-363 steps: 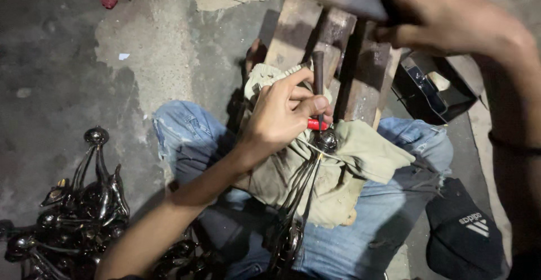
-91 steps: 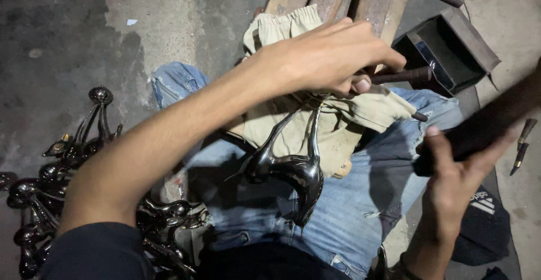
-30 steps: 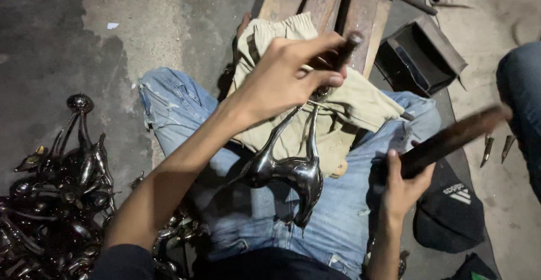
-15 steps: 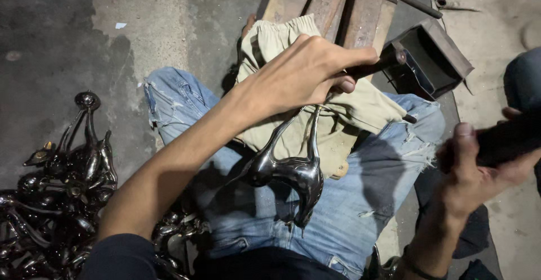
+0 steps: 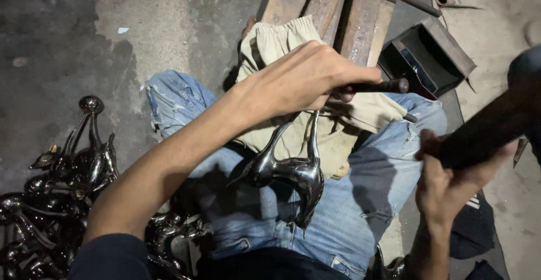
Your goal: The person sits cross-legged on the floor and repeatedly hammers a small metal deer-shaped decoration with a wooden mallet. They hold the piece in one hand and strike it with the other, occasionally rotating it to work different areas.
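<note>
Polished metal animal figure [image 5: 293,173], legs up beneath your left hand [image 5: 304,82], which clenches a dark rod [image 5: 377,86] over the tan cloth [image 5: 338,128]; your right hand [image 5: 451,173] grips a dark bar [image 5: 490,130] — a glancing blow could bruise those knuckles.

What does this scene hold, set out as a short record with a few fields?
Setting: a person sits with legs in blue jeans on a concrete floor
Left hand: closed on a dark rod-like tool above a beige cloth
Right hand: closed on a dark handle, raised to the side
Workpiece: shiny metal figure with long thin parts, lying on the lap
Beside the left arm: heap of similar dark metal figures
Ahead: wooden planks, open dark metal box
</note>
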